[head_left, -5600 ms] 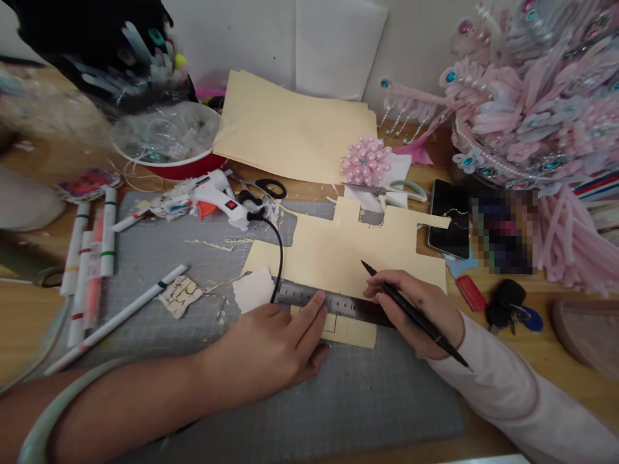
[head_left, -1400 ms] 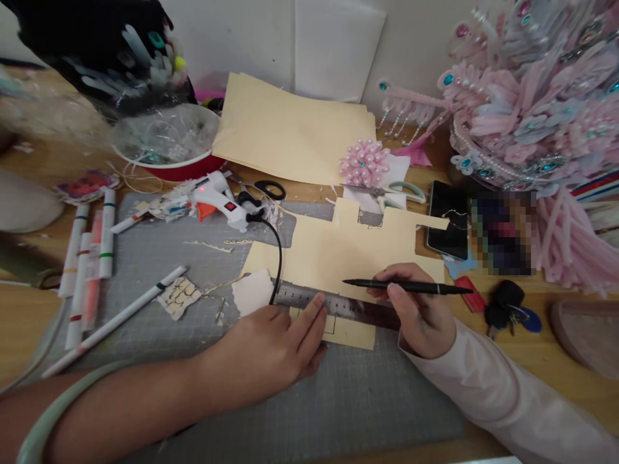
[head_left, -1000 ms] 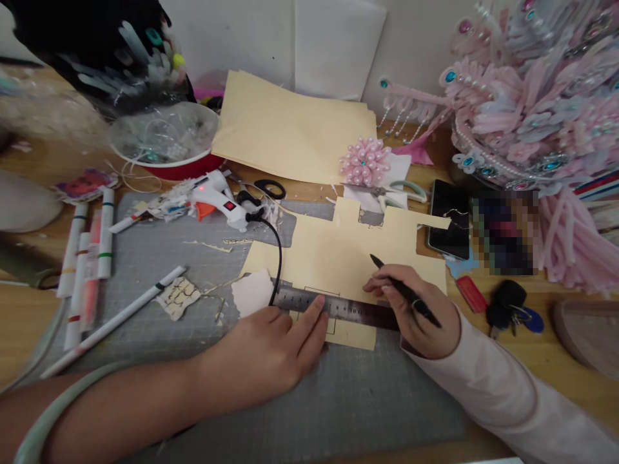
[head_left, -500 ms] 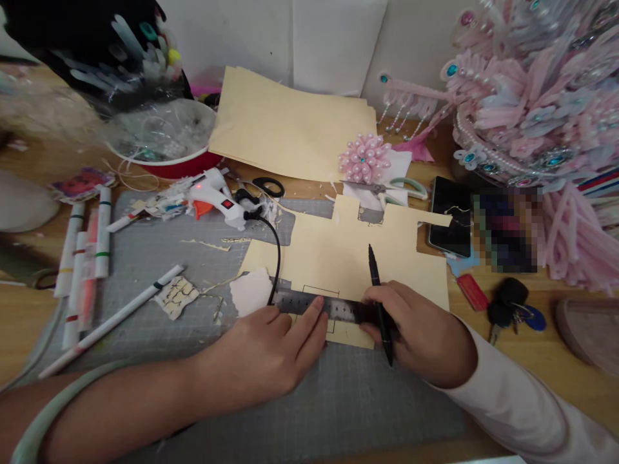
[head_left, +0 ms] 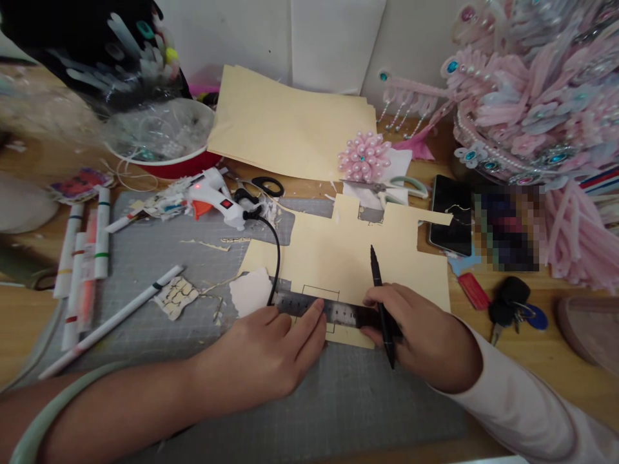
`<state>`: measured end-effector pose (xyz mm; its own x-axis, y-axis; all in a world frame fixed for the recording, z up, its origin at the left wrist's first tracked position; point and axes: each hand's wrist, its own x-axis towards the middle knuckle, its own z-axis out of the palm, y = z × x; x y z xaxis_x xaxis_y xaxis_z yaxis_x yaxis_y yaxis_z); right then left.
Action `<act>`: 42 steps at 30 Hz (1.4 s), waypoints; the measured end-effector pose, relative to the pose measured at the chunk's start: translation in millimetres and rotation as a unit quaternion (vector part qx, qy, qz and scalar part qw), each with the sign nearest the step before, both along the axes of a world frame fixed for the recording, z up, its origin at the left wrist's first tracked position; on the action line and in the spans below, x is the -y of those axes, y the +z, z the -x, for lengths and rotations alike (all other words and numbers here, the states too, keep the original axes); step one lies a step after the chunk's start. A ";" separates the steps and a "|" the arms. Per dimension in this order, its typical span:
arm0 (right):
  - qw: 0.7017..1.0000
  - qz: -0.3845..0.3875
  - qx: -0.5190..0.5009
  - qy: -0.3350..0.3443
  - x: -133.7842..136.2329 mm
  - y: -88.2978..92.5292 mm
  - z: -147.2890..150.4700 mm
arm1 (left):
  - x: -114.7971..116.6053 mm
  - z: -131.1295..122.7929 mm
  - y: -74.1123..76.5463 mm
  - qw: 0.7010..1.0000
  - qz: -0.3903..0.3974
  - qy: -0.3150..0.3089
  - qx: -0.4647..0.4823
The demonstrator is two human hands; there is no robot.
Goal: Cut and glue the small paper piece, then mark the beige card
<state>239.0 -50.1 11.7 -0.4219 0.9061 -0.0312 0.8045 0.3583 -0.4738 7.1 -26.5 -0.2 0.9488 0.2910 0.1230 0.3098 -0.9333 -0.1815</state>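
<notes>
A metal ruler (head_left: 341, 312) lies across a piece of cream card (head_left: 333, 251) with cut notches and drawn black outlines. At the ruler's left and middle, my left hand (head_left: 280, 351) grips it, index finger pressing on its face. My right hand (head_left: 420, 335) is closed around a black pen (head_left: 383, 316), whose narrow end points up and away from me. That hand's thumb and fingers are also at the ruler's right end, which they partly hide. Small rectangles drawn in black show on the card above and below the ruler.
A white glue gun (head_left: 220, 200) with a black cord lies left of the card on a grey cutting mat (head_left: 338, 406). Markers (head_left: 102, 232), scissors (head_left: 411, 187), a phone (head_left: 449, 216) and keys (head_left: 507, 303) surround the work. Cream sheets (head_left: 294, 122) stand behind.
The ruler's face has tilted slightly, and its numbers now catch the light more clearly. My right hand and the pen have shifted a little to the right. My left hand stays nearly still.
</notes>
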 end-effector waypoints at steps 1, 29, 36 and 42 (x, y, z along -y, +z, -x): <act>1.000 0.003 0.001 0.002 0.4 0.3 0.4 | 0.0 -0.1 0.1 1.000 0.000 -0.001 0.002; 0.999 -0.029 0.001 0.015 -1.7 -0.8 2.2 | 1.0 0.3 -5.7 0.999 0.009 0.011 0.037; 0.999 -0.044 0.000 0.009 -5.5 1.2 3.3 | -0.5 -2.9 -5.0 0.999 0.018 0.010 0.045; 0.983 -0.071 -0.167 -0.019 -10.1 -0.4 0.4 | 0.3 -4.1 -4.7 0.999 0.025 0.012 0.034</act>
